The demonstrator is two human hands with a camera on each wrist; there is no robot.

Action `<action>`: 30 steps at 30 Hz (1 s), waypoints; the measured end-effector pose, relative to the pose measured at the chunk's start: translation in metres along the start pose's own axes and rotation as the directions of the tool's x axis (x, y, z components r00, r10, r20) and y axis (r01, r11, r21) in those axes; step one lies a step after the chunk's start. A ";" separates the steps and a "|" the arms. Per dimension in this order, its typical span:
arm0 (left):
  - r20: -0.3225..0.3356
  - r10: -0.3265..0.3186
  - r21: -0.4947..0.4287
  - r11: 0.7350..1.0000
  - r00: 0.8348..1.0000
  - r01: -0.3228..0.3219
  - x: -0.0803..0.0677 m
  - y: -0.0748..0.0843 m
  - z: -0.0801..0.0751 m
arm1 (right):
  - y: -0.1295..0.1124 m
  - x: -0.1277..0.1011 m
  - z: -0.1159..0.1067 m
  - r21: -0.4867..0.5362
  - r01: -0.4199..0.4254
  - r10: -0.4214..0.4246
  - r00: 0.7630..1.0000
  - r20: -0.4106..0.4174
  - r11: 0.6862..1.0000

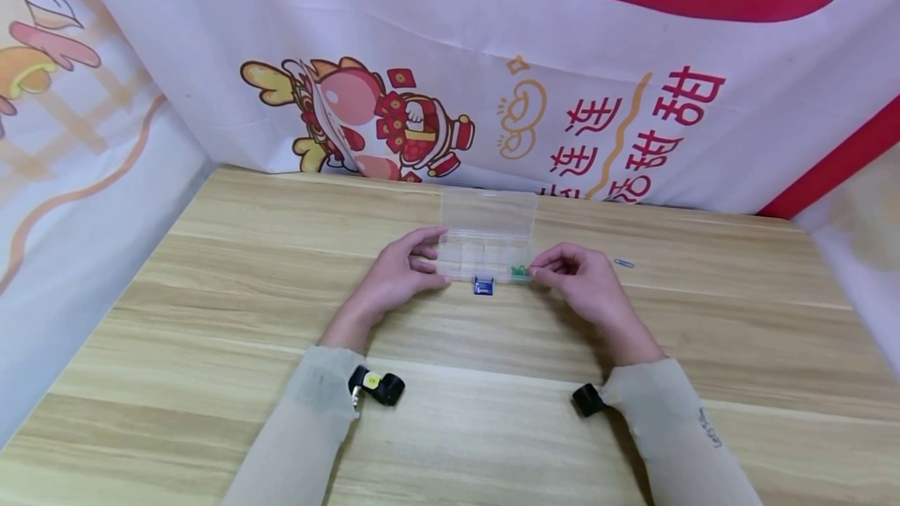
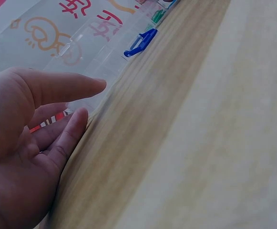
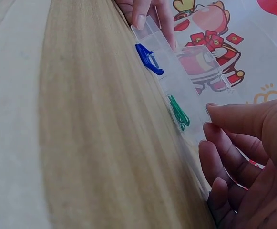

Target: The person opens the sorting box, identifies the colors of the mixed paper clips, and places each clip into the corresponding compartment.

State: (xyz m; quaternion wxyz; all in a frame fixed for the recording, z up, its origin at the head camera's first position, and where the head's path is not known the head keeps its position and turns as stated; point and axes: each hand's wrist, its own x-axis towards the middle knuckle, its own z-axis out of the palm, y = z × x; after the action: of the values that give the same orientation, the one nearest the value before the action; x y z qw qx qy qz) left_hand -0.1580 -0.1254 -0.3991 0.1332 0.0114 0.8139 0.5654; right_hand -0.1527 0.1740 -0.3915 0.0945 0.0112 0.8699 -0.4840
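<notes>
My left hand (image 1: 397, 276) rests at the left end of the clear plastic compartment box (image 1: 485, 244), fingers straight and relaxed, fingertips (image 2: 83, 114) touching the box's end wall, nothing gripped. My right hand (image 1: 580, 279) sits at the right end of the same box, fingers loosely bent with the tips against its corner; I cannot tell whether it pinches anything. The box lies on the light wooden bench (image 1: 211, 350), lid flipped open and standing up behind the compartments, near the back edge in the middle. The box's blue plastic latch (image 1: 483, 286) hangs off its front edge, between my two hands. Green paper clips (image 1: 519, 272) lie in the front right compartment, just beside my right fingertips (image 3: 214, 112). A single blue paper clip (image 1: 623, 263) lies loose on the bench right of the box, beyond my right hand. Both forearms wear beige sleeves (image 1: 302, 428) with small black wrist cameras (image 1: 377, 386) strapped on. Behind the box hangs a white and red printed banner (image 1: 450, 61) with a cartoon figure and red characters.
</notes>
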 end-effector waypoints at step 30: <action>-0.008 0.009 0.015 1.000 1.000 -0.009 0.001 -0.002 0.001 | 0.055 -0.019 -0.086 0.173 -0.155 0.183 0.969 -0.163 0.973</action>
State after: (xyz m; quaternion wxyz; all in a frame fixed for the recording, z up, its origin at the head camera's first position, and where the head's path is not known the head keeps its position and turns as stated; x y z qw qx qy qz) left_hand -0.1590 -0.1254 -0.4015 0.1273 0.0136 0.8185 0.5600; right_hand -0.1415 0.2770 -0.3907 0.0560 0.1363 0.8292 -0.5392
